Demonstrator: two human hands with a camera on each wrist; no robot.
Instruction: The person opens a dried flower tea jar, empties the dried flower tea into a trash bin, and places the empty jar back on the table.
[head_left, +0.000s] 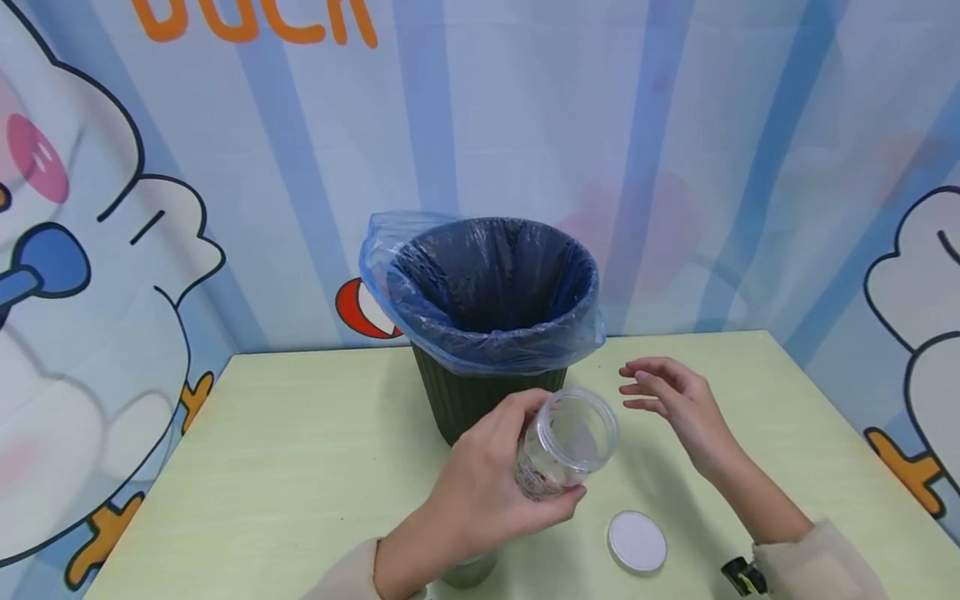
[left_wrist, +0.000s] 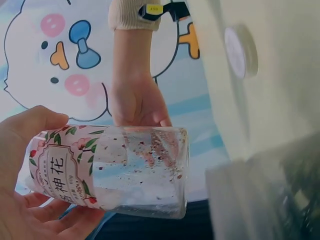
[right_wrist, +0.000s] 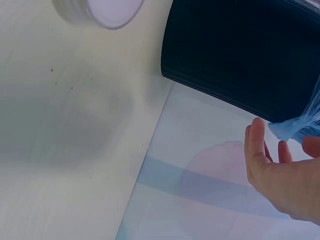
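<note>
My left hand (head_left: 487,483) grips a clear plastic jar (head_left: 558,450) around its side, with the uncapped mouth tipped up and to the right. In the left wrist view, the jar (left_wrist: 142,170) carries a pink floral label, and reddish-brown crumbs cling to its inner wall. My right hand (head_left: 675,404) hovers to the right of the jar, fingers loosely extended and holding nothing. A white round lid (head_left: 637,542) lies on the table below the right hand.
A dark bin (head_left: 480,396) lined with a blue plastic bag (head_left: 510,350) stands at the table's back, just beyond the jar. Another container (head_left: 471,572), partly hidden under my left forearm, stands at the front. A printed cloth backdrop (head_left: 502,108) rises behind the table (head_left: 322,467).
</note>
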